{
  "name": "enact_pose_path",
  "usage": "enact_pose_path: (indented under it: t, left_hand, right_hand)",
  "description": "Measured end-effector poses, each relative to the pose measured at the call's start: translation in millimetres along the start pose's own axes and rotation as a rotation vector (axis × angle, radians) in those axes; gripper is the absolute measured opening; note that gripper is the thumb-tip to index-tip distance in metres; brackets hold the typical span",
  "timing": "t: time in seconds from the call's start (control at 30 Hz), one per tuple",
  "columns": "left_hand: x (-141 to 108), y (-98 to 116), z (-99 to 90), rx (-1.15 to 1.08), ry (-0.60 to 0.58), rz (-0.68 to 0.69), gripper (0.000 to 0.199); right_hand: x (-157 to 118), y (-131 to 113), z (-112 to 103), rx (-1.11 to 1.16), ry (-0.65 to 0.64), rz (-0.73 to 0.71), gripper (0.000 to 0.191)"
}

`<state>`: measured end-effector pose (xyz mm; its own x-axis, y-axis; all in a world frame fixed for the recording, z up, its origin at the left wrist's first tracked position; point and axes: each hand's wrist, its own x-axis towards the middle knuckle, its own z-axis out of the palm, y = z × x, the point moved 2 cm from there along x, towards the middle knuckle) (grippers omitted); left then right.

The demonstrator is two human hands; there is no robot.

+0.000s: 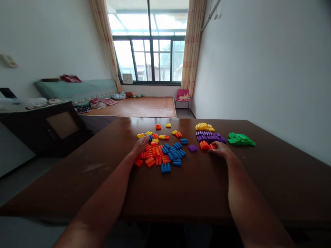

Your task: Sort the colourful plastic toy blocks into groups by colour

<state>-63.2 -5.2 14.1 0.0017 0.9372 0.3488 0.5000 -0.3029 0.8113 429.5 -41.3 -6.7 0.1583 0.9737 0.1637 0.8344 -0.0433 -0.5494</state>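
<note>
On the dark table, my left hand [141, 145] rests at the left edge of a mixed pile of orange pieces [150, 161] and blue pieces [177, 151]; its fingertips are too small to make out. My right hand [219, 148] has its fingers on an orange piece [212, 146], beside another orange piece [204, 145]. Just behind it lie rows of purple pieces [208, 136] and a stack of yellow pieces [204, 126]. Green pieces [240, 139] are heaped to its right. A single purple piece [192, 148] sits between the hands.
Several loose yellow and orange pieces [164, 137] lie behind the pile. The brown table [181, 196] extends to both sides. Beyond it are a bed [144, 106], a pink chair [183, 94] and a window. A dark cabinet [51, 127] stands at the left.
</note>
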Motion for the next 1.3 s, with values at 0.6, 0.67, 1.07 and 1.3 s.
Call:
enact_pose_path:
  t: [0.6, 0.67, 1.07, 1.3]
  left_hand:
    - [-13, 6, 3.3, -0.358, 0.027, -0.073, 0.056]
    - [-13, 6, 2.7, -0.356, 0.037, -0.068, 0.055]
    - [-13, 4, 1.6, -0.317, 0.018, -0.046, 0.061]
    - [-7, -4, -1.9, -0.259, -0.004, -0.055, 0.071]
  right_hand:
    - [-106, -225, 50, -0.02, 0.026, -0.853, 0.023]
    - [-119, -244, 69, -0.007, -0.085, -0.92, 0.025]
    - [-130, -296, 105, -0.115, -0.279, -0.957, 0.033]
    - [-102, -267, 50, 0.094, -0.186, -0.836, 0.037]
